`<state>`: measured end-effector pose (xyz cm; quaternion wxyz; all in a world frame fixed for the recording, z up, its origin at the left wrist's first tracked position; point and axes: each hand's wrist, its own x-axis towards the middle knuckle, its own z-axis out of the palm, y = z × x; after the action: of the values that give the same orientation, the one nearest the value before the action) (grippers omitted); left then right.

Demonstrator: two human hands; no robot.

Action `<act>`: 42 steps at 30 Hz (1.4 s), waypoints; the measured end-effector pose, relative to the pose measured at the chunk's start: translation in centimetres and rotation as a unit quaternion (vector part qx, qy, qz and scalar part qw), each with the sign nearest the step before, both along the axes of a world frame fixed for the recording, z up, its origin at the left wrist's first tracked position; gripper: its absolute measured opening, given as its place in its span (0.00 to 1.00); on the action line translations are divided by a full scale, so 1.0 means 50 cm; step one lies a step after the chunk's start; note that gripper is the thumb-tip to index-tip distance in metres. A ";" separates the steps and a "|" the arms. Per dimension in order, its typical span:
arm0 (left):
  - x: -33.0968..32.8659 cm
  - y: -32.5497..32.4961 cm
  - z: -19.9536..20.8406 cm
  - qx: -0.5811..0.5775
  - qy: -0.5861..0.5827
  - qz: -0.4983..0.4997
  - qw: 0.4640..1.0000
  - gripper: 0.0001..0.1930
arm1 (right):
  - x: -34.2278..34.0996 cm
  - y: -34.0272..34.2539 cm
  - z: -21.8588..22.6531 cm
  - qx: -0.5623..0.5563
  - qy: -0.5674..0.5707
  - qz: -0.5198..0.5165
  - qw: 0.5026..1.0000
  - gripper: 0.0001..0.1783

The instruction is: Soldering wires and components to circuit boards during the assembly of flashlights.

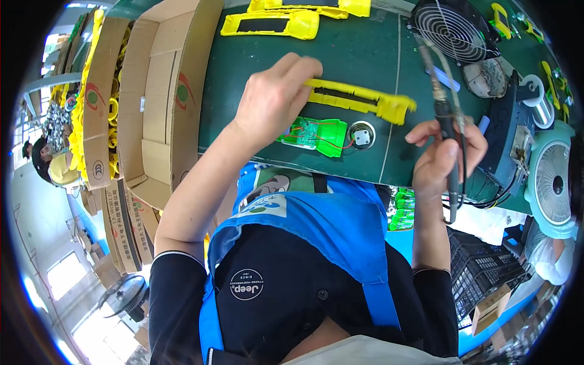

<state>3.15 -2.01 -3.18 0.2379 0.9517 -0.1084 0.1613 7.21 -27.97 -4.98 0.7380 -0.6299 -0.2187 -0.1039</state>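
Note:
My left hand [274, 97] is closed on one end of a long yellow plastic frame [389, 108], lifted over the green bench. Below it lies a green plastic housing [333, 135] with a green circuit board [304, 130] inside. A red wire runs from the board to a round metal-rimmed part [361, 135], possibly a small speaker, beside the housing. In my right hand [441, 158] is a soldering iron [446, 121] with a dark handle, its tip end pointing away from me towards the black fan. The left fingertips are partly blurred.
Yellow frames [271, 24] lie at the bench's far edge. A black fan [450, 27], a round tin [485, 78], a solder spool [538, 100] and a blue-grey box unit [508, 143] stand right, near a turquoise fan [550, 182]. Cardboard boxes [159, 103] border the left.

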 end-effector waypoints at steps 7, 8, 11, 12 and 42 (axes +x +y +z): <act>-0.018 0.014 0.075 0.001 0.007 0.027 1.000 0.14 | 0.044 0.014 0.012 -0.028 -0.055 0.026 0.998 0.23; -0.038 0.002 0.086 0.004 0.018 -0.001 1.000 0.14 | 0.047 0.014 0.010 -0.034 -0.058 0.011 0.998 0.23; -0.068 -0.052 0.058 -0.003 0.059 -0.024 0.998 0.11 | 0.076 0.031 0.010 -0.066 -0.028 -0.003 0.997 0.20; -0.071 -0.060 0.045 0.002 0.063 -0.038 0.997 0.11 | 0.094 0.039 -0.001 -0.072 -0.016 0.007 0.997 0.18; -0.059 -0.092 0.006 0.043 0.064 0.017 0.997 0.03 | 0.050 -0.091 0.020 -0.004 0.259 0.203 0.944 0.17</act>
<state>0.20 -6.59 -2.87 0.2005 0.9711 -0.0833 0.0990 9.69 -32.54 -3.99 0.7721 -0.5802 -0.1438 0.2158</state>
